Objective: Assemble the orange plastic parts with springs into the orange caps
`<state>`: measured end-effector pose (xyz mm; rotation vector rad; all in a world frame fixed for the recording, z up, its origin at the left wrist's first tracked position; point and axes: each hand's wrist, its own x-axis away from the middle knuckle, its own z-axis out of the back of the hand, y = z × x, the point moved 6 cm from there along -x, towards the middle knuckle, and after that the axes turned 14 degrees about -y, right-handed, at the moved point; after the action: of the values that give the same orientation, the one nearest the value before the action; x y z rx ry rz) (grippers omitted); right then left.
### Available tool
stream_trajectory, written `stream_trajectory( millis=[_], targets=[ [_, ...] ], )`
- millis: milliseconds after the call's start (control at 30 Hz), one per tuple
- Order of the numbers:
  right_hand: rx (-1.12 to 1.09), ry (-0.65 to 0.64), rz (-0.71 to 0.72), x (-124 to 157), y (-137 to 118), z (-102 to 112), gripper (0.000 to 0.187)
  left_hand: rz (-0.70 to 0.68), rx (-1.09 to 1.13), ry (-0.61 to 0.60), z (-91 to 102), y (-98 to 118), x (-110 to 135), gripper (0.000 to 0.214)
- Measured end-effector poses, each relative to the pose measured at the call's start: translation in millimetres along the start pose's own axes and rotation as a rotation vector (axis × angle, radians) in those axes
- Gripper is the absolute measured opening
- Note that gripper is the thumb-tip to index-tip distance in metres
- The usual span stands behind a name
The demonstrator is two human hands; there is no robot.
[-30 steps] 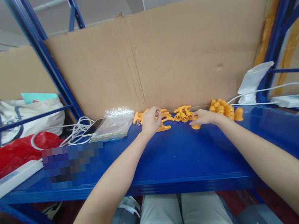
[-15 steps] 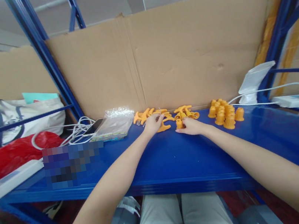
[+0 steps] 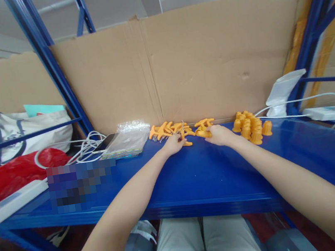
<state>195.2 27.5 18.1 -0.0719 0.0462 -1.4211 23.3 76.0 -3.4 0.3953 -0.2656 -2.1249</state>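
Observation:
My left hand (image 3: pixel 175 144) is closed around an orange T-handled corkscrew (image 3: pixel 187 143), its twisted metal shaft pointing up. More corkscrews (image 3: pixel 162 130) lie in a loose heap just behind that hand, several with metal spirals showing. My right hand (image 3: pixel 219 135) is closed on an orange bell-shaped cup (image 3: pixel 202 133), which is tipped over; the fingers partly hide it. Beyond this hand, against the cardboard, sits a small group of orange pieces (image 3: pixel 204 123), T-shaped handles among them. The two hands are a short way apart, above the blue shelf (image 3: pixel 194 180).
Several orange bell-shaped cups (image 3: pixel 250 127) stand upright in a cluster on the right. Clear plastic bags (image 3: pixel 127 142), white cables (image 3: pixel 87 148) and a red bag (image 3: pixel 23 170) lie to the left. A cardboard sheet (image 3: pixel 202 61) walls off the back.
My left hand has drawn slightly nearer and the corkscrew's shaft now stands up beside it. The cup at my right hand has gone from upright to tipped, and that hand has moved slightly right.

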Motion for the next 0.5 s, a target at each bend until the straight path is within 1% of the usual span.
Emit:
stream_trajectory(
  millis=[100, 200, 267, 333, 400, 500],
  targets=[
    [-0.033, 0.046, -0.055, 1, 12, 7, 0.036, 0.044, -0.083, 0.034, 4.3, 0, -1, 0.017],
    [-0.031, 0.021, -0.066, -1, 16, 5, 0.037, -0.012, -0.219, 0.085, 9.3, 2, -1, 0.012],
    [-0.014, 0.008, -0.060, -1, 16, 3, 0.036, -0.055, -0.291, 0.117, 11.0, 2, 1, 0.015],
    [-0.002, 0.008, -0.050, -2, 14, 2, 0.036, -0.039, -0.326, 0.127, 10.8, 0, 4, 0.023],
    [-0.012, 0.020, -0.046, -2, 14, 2, 0.034, 0.010, -0.320, 0.095, 8.3, -4, 6, 0.029],
    [-0.037, 0.040, -0.033, -2, 13, 3, 0.033, 0.030, -0.303, -0.016, 1.1, -2, 8, 0.031]
  ],
)
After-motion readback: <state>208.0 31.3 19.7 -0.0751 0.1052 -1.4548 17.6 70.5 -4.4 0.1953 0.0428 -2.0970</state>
